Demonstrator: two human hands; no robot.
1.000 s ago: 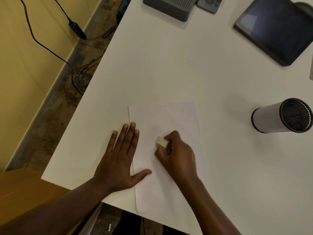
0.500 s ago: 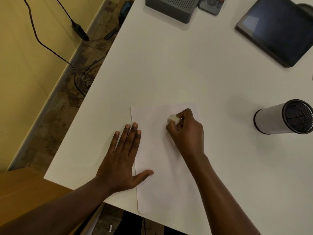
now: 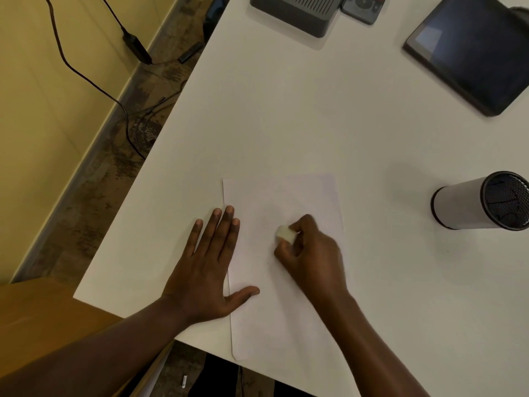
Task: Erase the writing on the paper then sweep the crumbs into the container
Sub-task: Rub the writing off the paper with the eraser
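A white sheet of paper lies near the front edge of the white table, its lower end hanging slightly over the edge. My left hand rests flat, fingers spread, across the paper's left edge. My right hand pinches a small white eraser and presses it against the middle of the sheet. Any writing or crumbs on the paper are too faint to make out. A cylindrical container with a black mesh inside lies on its side at the right, its mouth facing right.
A dark tablet sits at the back right. A grey box and a small remote are at the back edge. Cables and a power adapter lie on the floor to the left.
My right hand has slid the eraser from the sheet's upper part back down toward its middle. The left hand has stayed flat in place.
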